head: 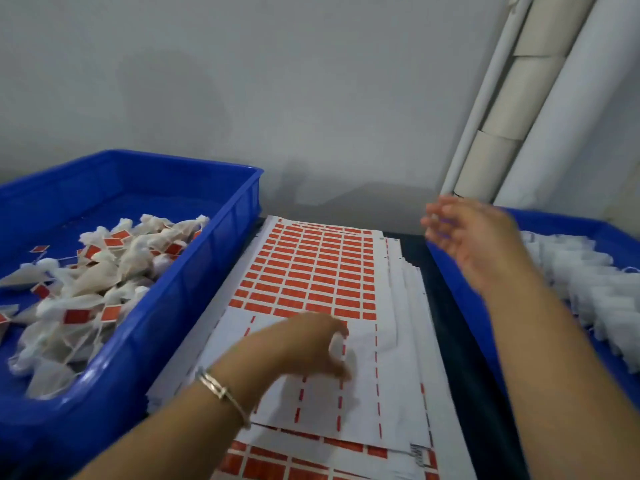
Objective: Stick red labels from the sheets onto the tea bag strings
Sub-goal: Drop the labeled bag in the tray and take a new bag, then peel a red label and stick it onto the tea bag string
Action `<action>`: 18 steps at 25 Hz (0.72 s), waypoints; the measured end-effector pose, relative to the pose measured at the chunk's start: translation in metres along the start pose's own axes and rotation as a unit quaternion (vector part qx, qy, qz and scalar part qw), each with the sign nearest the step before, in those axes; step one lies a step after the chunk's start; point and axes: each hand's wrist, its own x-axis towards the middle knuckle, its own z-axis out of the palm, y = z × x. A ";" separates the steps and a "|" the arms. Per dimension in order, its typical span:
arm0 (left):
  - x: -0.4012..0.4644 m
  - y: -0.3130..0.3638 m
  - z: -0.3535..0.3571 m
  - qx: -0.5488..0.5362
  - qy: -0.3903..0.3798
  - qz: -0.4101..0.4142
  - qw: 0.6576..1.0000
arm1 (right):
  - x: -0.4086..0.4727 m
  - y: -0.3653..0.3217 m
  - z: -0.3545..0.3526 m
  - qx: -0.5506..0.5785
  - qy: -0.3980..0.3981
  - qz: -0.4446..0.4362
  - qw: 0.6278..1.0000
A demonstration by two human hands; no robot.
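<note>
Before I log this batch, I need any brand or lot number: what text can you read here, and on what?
No text is readable.
Red labels on the top sheet: too blurred to tell if they bear print.
Dark barcode-like mark at a lower sheet's edge: too small and blurred.
Labels on tea bags in the left blue bin: too small and blurred.

A stack of white label sheets [311, 341] lies flat in the middle, its far half still gridded with red labels [311, 271], its near half peeled. Labelled tea bags [86, 282] fill the left bin; blurred white tea bags [588, 282] lie at right.
</note>
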 end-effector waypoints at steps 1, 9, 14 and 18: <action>0.005 0.002 0.021 0.009 -0.028 0.000 1.000 | 0.022 -0.013 -0.021 0.007 0.030 -0.006 1.000; 0.044 0.027 0.084 0.060 0.019 -0.015 0.998 | 0.131 0.032 -0.158 -0.266 0.152 0.141 0.941; 0.057 0.039 0.092 0.121 0.026 -0.039 0.992 | 0.164 0.071 -0.160 -0.549 0.060 0.144 0.821; 0.061 0.039 0.089 0.135 0.010 -0.023 0.991 | 0.196 0.085 -0.156 -0.610 0.035 0.103 0.785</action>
